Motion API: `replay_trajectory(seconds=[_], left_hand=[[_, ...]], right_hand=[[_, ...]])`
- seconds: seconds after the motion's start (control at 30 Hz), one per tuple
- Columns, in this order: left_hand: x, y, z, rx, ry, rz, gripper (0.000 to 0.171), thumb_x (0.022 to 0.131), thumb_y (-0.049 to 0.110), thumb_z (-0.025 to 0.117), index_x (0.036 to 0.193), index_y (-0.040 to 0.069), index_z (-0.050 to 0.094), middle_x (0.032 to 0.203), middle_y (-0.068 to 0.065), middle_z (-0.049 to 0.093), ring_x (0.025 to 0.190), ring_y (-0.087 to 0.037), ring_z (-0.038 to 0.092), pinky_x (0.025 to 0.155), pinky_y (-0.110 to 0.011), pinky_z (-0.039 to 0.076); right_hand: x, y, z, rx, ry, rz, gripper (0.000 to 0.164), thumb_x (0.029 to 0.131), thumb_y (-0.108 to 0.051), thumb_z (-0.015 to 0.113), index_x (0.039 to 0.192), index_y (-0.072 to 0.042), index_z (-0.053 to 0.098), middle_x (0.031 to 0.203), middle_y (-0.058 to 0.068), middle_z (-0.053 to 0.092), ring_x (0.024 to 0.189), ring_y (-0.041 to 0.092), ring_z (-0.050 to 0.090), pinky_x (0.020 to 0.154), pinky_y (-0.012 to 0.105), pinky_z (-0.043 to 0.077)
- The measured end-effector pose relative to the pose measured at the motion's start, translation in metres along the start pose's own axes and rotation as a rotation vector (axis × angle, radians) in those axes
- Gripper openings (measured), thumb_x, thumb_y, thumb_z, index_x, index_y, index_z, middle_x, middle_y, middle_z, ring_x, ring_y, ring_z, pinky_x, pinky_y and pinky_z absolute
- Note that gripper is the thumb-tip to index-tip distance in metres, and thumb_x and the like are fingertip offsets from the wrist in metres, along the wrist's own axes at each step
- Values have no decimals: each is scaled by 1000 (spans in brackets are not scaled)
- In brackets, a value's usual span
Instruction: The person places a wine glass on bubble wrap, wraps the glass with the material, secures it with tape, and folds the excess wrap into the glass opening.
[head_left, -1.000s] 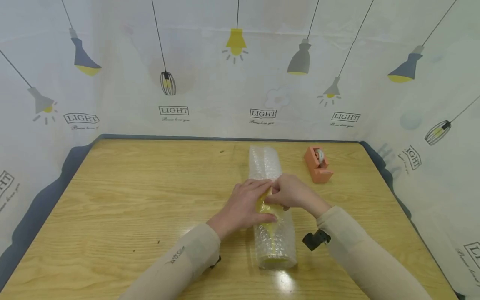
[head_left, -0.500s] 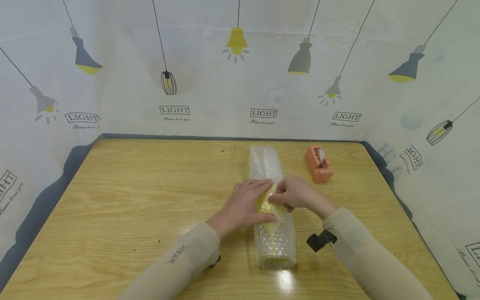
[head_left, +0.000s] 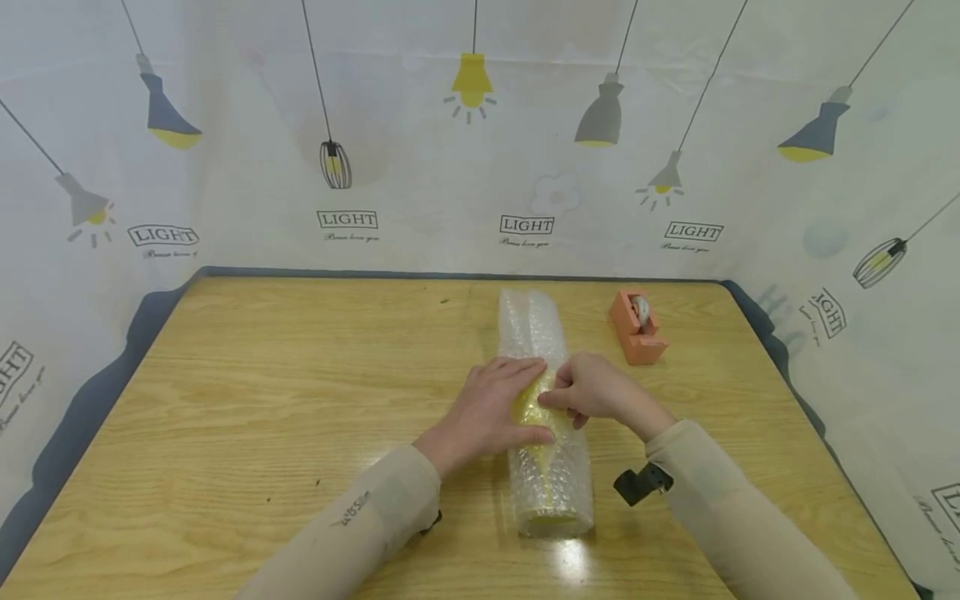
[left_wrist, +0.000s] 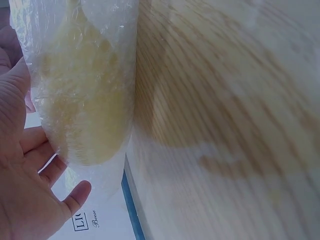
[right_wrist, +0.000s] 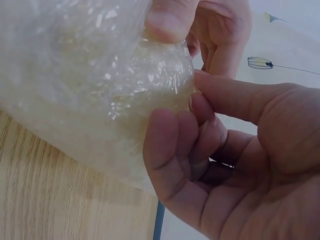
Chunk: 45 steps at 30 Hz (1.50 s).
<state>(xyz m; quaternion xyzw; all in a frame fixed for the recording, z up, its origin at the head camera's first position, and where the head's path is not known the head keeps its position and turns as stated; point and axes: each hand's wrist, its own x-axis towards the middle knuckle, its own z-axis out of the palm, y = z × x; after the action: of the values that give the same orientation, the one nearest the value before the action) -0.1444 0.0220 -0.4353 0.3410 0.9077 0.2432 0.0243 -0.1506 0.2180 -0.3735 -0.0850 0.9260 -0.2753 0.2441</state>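
Note:
A long roll of clear bubble wrap [head_left: 552, 475] lies lengthwise on the wooden table. A yellow object [left_wrist: 87, 100] shows through the wrap, wide and rounded at one end and narrow at the other; its exact kind is blurred by the bubbles. My left hand [head_left: 483, 408] lies across the roll from the left, thumb and fingers spread and pressing on it. From the right, my right hand [head_left: 603, 390] pinches the wrap on top of the roll between thumb and forefinger. In the right wrist view the curled fingers [right_wrist: 172, 150] rest against the wrap close to the left thumb.
An orange tape dispenser [head_left: 637, 329] with a roll of tape stands behind and right of the hands. The wooden table [head_left: 262, 400] ends at a printed cloth backdrop [head_left: 427, 167] at the back and sides.
My right hand has shifted slightly to the right, with its thumb and finger still at the wrap. The left hand and the roll have stayed put.

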Motion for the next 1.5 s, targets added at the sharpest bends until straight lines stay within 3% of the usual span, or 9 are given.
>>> replay_trajectory(seconds=[0.37, 0.53, 0.77, 1.03, 1.3, 1.5], left_hand=[[2, 0, 2, 23, -3, -11, 100, 83, 64, 77, 160, 15, 38, 164, 1, 40, 146, -23, 41, 118, -48, 37], [2, -1, 2, 25, 1, -9, 100, 82, 64, 77, 160, 14, 38, 164, 1, 40, 146, -23, 41, 118, -48, 37], [1, -1, 1, 21, -6, -16, 99, 83, 64, 76, 160, 15, 38, 165, 0, 39, 147, -24, 40, 120, -48, 36], [0, -1, 1, 19, -11, -25, 99, 84, 64, 75, 161, 16, 37, 165, 1, 38, 147, -25, 40, 120, -49, 35], [0, -1, 1, 22, 4, 0, 100, 83, 65, 75, 161, 15, 37, 166, 1, 37, 147, -24, 39, 121, -48, 34], [-3, -1, -4, -103, 21, 0, 94, 86, 54, 79, 159, 12, 40, 166, -2, 37, 151, -28, 35, 125, -54, 26]], right_hand=[[3, 14, 3, 145, -11, 31, 40, 97, -31, 74, 67, -10, 59, 64, 4, 64, 61, 16, 66, 67, 38, 62], [3, 14, 4, 116, -1, 35, 41, 98, -34, 73, 67, -11, 60, 63, 3, 63, 59, 15, 64, 64, 36, 61], [0, 17, 7, 63, 44, 37, 48, 98, -39, 71, 62, -12, 57, 57, 2, 60, 55, 14, 60, 54, 25, 50], [-2, 23, 12, 35, 73, 70, 53, 97, -49, 69, 61, -13, 55, 59, 4, 63, 56, 16, 62, 54, 26, 48], [-5, 28, 14, 42, 116, 127, 54, 92, -58, 71, 75, -9, 55, 65, 9, 64, 60, 20, 63, 54, 27, 45], [-5, 27, 16, 29, 127, 139, 59, 90, -63, 70, 86, -6, 59, 73, 9, 65, 65, 20, 62, 56, 28, 46]])
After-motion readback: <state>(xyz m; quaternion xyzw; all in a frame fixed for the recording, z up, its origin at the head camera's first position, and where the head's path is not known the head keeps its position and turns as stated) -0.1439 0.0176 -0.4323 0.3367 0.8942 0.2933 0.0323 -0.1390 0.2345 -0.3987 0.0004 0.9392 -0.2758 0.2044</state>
